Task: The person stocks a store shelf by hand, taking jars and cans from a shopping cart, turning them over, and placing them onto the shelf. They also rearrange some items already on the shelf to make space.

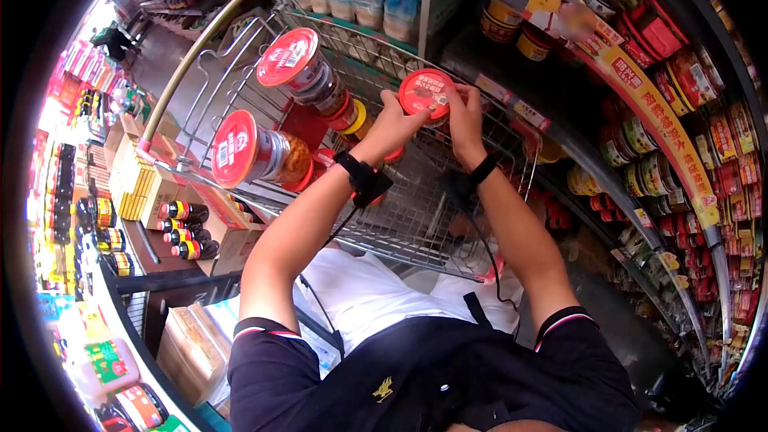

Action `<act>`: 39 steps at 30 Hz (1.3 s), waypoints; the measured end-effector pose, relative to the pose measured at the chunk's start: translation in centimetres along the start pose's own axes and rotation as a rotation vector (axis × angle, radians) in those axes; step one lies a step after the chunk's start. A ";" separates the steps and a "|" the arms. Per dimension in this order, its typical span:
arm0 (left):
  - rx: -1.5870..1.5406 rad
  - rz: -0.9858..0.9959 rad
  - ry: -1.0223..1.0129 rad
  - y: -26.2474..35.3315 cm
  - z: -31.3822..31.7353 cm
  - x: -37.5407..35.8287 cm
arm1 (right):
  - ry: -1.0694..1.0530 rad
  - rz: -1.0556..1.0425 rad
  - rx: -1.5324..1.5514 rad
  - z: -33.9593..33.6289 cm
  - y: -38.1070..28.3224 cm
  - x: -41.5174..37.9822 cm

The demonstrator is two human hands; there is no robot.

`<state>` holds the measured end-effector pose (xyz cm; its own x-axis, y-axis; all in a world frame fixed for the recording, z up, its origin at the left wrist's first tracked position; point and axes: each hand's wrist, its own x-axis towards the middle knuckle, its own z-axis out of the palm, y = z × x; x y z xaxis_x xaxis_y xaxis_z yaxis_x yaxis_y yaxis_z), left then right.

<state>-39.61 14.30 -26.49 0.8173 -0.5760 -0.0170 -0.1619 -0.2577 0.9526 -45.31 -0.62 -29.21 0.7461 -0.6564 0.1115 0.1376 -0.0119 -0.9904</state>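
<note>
Over the shopping cart, a red-lidded tub sits between my two hands. My left hand grips its near left side, while my right hand has its fingers closed on the right edge. Only the round lid and a little of the side show; the rest of the tub is hidden. To the left in the cart lie tall clear jars with red lids, one jar nearer me and another jar behind it. A yellow-banded container lies beside my left wrist.
Shelves with packets and tubs curve along the right, behind an orange shelf strip. Bagged goods line the shelf ahead. Dark sauce bottles lie on a surface at left, near cardboard boxes.
</note>
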 end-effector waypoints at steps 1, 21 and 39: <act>-0.028 0.037 0.017 -0.1 0.1 0.2 | -0.007 -0.036 0.020 0.0 -0.1 0.0; -0.175 0.556 0.145 2.7 -1.0 0.4 | -0.179 -0.529 0.022 0.3 -4.6 -1.8; -0.249 0.529 -0.030 5.5 -2.3 -1.1 | -0.049 -0.615 -0.039 -0.5 -4.5 -1.9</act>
<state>-40.15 15.29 -20.52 0.6439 -0.5994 0.4754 -0.4058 0.2592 0.8764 -47.68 0.26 -24.98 0.5667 -0.4853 0.6658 0.5286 -0.4057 -0.7457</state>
